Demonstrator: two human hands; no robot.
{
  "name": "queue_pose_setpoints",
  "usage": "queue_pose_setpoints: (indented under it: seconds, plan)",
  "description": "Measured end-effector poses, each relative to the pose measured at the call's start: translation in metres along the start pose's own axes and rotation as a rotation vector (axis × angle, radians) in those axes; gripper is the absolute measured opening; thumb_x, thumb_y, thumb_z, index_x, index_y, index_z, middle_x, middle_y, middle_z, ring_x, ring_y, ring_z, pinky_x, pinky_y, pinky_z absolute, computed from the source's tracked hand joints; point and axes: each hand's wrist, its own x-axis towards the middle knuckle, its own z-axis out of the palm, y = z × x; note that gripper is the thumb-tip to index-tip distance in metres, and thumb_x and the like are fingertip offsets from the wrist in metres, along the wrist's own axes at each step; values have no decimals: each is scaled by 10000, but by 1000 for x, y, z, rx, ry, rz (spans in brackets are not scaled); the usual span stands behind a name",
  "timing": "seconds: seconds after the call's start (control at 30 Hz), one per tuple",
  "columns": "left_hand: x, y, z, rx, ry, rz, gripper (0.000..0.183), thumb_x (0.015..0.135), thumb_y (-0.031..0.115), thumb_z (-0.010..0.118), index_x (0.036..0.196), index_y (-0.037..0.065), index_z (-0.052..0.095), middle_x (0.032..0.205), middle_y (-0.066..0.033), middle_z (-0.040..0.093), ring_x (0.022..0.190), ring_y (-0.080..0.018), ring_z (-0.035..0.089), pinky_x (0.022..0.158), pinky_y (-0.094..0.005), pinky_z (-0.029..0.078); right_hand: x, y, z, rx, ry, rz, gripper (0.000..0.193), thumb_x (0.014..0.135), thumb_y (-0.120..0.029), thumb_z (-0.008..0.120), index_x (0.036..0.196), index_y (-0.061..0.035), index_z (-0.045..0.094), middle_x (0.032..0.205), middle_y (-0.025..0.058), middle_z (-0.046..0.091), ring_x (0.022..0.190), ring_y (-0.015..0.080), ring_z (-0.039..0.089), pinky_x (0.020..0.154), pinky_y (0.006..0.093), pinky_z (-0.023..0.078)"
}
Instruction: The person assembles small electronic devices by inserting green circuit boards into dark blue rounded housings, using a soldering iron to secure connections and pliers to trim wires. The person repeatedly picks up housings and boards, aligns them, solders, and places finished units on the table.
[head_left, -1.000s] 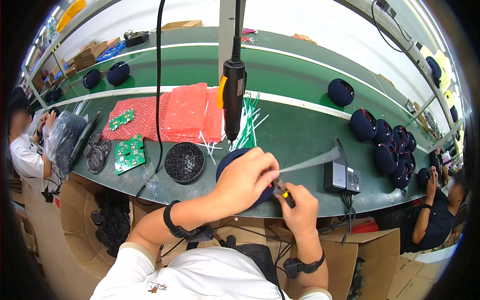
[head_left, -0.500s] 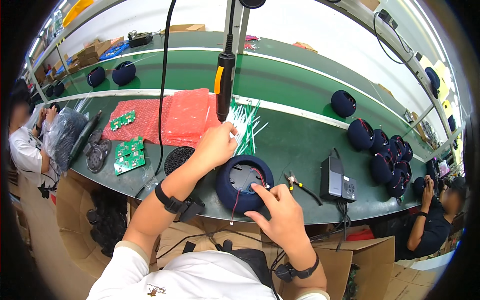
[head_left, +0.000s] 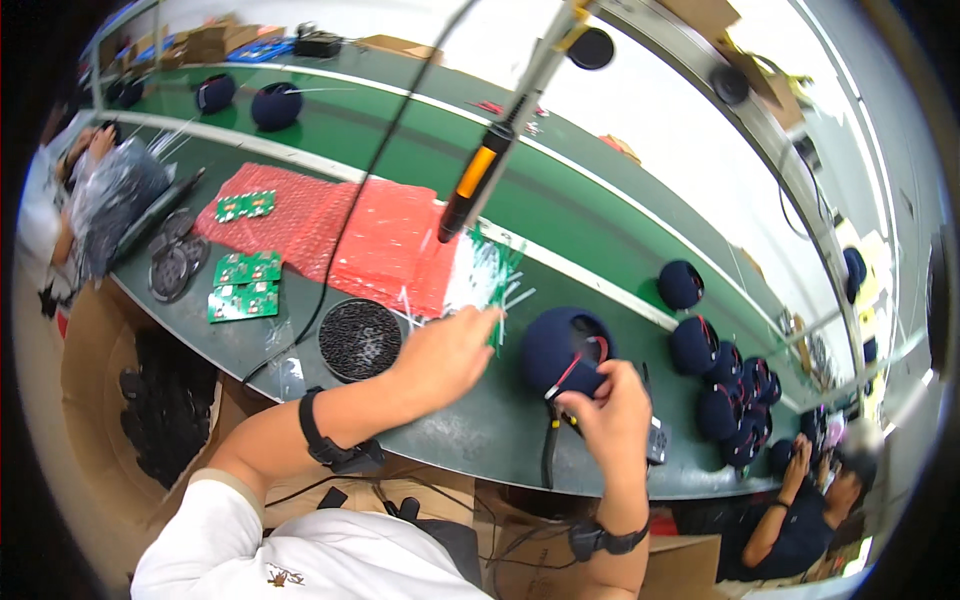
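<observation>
A navy fabric-covered round shell is tilted on the bench, its opening turned right with red wires showing. My right hand grips its lower right edge between thumb and fingers. To the left of the shell, my left hand is closed, fingers bent together beside a bundle of green and white thin strips; what its fingertips hold, if anything, cannot be made out. An electric screwdriver, black with an orange strip, hangs above the strips. Below the shell lie cutting pliers, partly covered.
A round tub of small black screws stands left of my left forearm. Beyond are red bubble wrap and green circuit boards. Several navy shells crowd the right, near a co-worker. A black box sits behind my right hand.
My left hand has come down from the screwdriver's tip toward the shell. The shell has shifted right and tipped over with my right hand on it. The view has turned too.
</observation>
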Motion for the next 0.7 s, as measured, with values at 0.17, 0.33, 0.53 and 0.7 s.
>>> queue_pose_setpoints:
  seconds: [0.17,0.33,0.53,0.7]
  plan:
    - [-7,-13,15,-5,-81,120,298,922,157,677,1213,117,628,1004,-124,623,826,-343,696,674,-462,577,123,39,31,-201,60,3,642,720,-378,927,1132,9,621,952,195,699,883,384,693,793,461,545]
    - [-8,-18,23,-1,-125,164,235,918,154,667,1148,107,652,969,-117,628,808,-336,699,663,-459,578,233,57,91,-187,171,64,657,728,-407,918,1165,-15,624,1116,228,721,1034,415,696,897,478,542]
    - [-7,-22,28,16,-187,156,199,916,155,660,1104,97,681,983,-124,658,802,-346,710,668,-474,583,301,69,145,-138,193,120,565,793,-316,876,1204,-37,607,1164,217,690,1108,415,661,938,488,527]
    - [-6,-12,25,-30,-193,194,163,880,115,658,1037,72,658,959,-131,650,799,-356,706,661,-483,582,308,121,166,85,417,10,438,856,-156,780,1213,-18,567,1158,249,670,1090,442,658,938,500,519]
